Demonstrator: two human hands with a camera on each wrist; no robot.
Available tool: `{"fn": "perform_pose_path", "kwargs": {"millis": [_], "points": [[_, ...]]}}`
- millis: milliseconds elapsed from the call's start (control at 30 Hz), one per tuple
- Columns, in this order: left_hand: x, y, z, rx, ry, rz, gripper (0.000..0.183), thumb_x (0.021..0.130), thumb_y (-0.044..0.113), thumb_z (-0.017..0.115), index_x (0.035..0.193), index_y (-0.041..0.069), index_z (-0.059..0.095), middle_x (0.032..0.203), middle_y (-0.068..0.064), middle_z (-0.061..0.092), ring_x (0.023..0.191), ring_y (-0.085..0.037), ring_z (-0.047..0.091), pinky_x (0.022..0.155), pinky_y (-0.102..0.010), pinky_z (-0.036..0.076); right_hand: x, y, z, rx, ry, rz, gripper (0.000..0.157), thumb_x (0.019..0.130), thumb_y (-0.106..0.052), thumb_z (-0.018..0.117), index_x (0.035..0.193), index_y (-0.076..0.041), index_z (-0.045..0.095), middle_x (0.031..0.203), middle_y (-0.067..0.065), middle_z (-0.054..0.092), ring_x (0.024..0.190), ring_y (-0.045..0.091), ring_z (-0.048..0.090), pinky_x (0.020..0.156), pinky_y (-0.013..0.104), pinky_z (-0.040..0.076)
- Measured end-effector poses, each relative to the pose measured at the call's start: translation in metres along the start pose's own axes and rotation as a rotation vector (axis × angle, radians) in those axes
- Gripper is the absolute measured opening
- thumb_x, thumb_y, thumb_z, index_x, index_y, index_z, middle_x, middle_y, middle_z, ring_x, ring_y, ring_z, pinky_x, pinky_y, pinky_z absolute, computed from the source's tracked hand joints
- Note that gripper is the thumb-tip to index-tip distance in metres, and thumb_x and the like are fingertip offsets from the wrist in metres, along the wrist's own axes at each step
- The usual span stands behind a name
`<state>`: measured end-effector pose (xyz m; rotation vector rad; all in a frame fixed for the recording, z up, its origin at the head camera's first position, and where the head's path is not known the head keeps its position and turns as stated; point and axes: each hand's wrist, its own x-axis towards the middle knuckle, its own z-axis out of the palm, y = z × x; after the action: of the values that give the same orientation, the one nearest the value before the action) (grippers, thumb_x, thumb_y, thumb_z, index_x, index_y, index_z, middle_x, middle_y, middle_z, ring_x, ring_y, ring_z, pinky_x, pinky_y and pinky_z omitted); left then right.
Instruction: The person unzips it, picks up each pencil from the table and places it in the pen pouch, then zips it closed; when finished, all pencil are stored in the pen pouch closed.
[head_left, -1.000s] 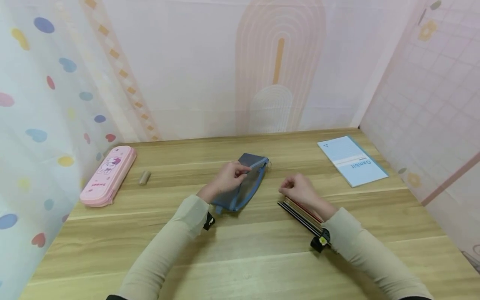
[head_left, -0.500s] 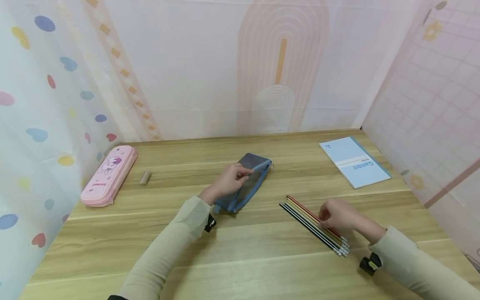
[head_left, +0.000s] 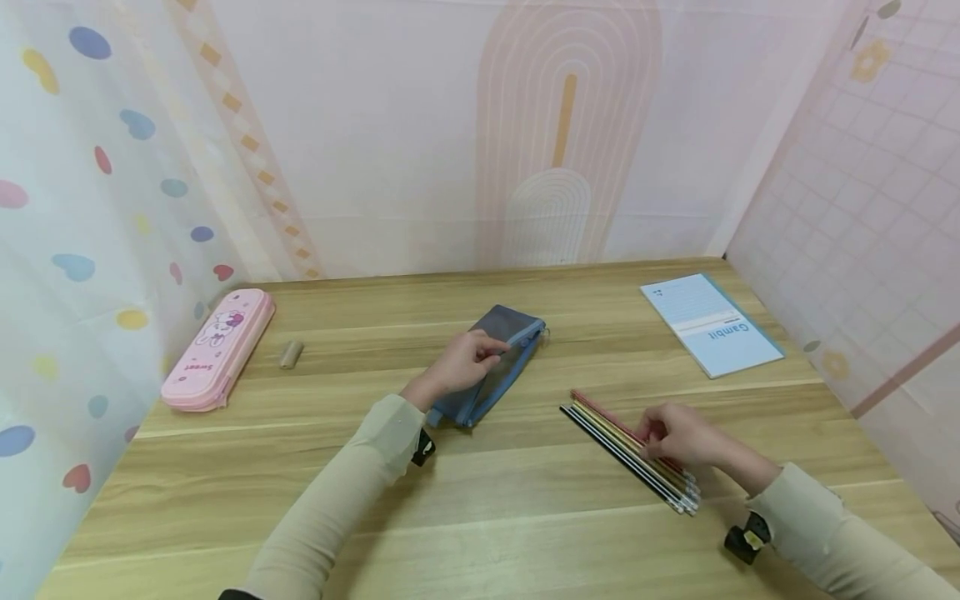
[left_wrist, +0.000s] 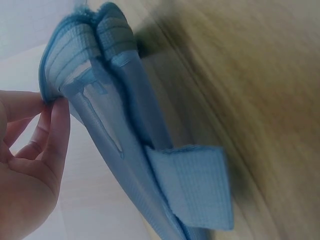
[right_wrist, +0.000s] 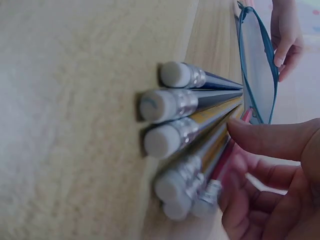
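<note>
The right grip (head_left: pixel 678 433), a bare hand, pinches one slim red pencil (head_left: pixel 600 410) between thumb and fingers, at the side of a bundle of slim black, yellow and red pencils (head_left: pixel 611 440). Six white eraser ends show in the right wrist view; two pencils are black, while overlap and blur keep me from counting the yellow and red ones. The bundle lies right of the centre of the wood-grain desk (head_left: pixel 517 542), its eraser ends towards the near right.

The left grip (head_left: pixel 461 362), the other bare hand, is clamped by thumb and fingers on an edge of one blue mesh zip pouch (head_left: pixel 506 323). The pouch sits near the middle of the desk, closer to the far edge, its zipped mouth parted on the side facing the pencils. A strip of wood separates pouch and bundle, and a broader stretch runs from both towards the near side.

Farther out, one pink zip case with a cartoon print (head_left: pixel 210 367) lies along the left edge, towards the far corner. Just beside it rests one small tan cylinder (head_left: pixel 291 355). One pale blue-and-white notebook (head_left: pixel 712 325), lettered "Gambit", lies near the far right corner, well apart from the pencils. Patterned fabric (head_left: pixel 375 125) hangs behind the far edge.
</note>
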<state>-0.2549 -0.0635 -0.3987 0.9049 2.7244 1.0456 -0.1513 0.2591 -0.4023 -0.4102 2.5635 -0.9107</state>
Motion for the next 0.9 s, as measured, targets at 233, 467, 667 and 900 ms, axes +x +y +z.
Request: {"fn": "perform_pose_path", "kwargs": {"millis": [233, 467, 667, 900], "points": [[-0.001, 0.000, 0.000, -0.018, -0.005, -0.005, 0.027, 0.087, 0.007, 0.053, 0.112, 0.005, 0.062, 0.078, -0.005, 0.053, 0.064, -0.013, 0.040, 0.055, -0.020, 0.035, 0.000, 0.002, 0.001, 0.019, 0.011, -0.068, 0.008, 0.079, -0.004, 0.061, 0.086, -0.001, 0.060, 0.068, 0.000, 0.053, 0.058, 0.005, 0.044, 0.050, 0.019, 0.039], [-0.002, 0.000, 0.000, -0.030, -0.010, -0.010, 0.027, 0.087, 0.007, 0.053, 0.113, 0.004, 0.061, 0.078, -0.005, 0.053, 0.064, -0.014, 0.040, 0.055, -0.020, 0.035, 0.005, 0.003, 0.001, 0.025, 0.042, -0.109, 0.018, 0.081, -0.001, 0.055, 0.098, 0.002, 0.061, 0.078, 0.007, 0.066, 0.064, 0.007, 0.056, 0.052, 0.021, 0.046], [-0.002, 0.000, 0.000, -0.024, -0.001, -0.015, 0.027, 0.087, 0.007, 0.053, 0.112, 0.005, 0.062, 0.078, -0.004, 0.054, 0.064, -0.014, 0.041, 0.055, -0.020, 0.035, 0.013, -0.001, 0.001, 0.101, 0.112, -0.126, 0.024, 0.082, -0.002, 0.057, 0.105, 0.005, 0.061, 0.077, 0.012, 0.067, 0.062, 0.009, 0.057, 0.050, 0.022, 0.047], [-0.002, 0.001, 0.000, -0.034, 0.000, -0.011, 0.027, 0.087, 0.006, 0.052, 0.112, 0.005, 0.062, 0.078, -0.005, 0.053, 0.065, -0.014, 0.041, 0.055, -0.020, 0.035, 0.024, -0.010, 0.008, 0.311, 0.178, -0.132, 0.037, 0.083, -0.010, 0.060, 0.117, 0.003, 0.055, 0.087, 0.020, 0.067, 0.067, 0.010, 0.063, 0.059, 0.024, 0.053]]}}
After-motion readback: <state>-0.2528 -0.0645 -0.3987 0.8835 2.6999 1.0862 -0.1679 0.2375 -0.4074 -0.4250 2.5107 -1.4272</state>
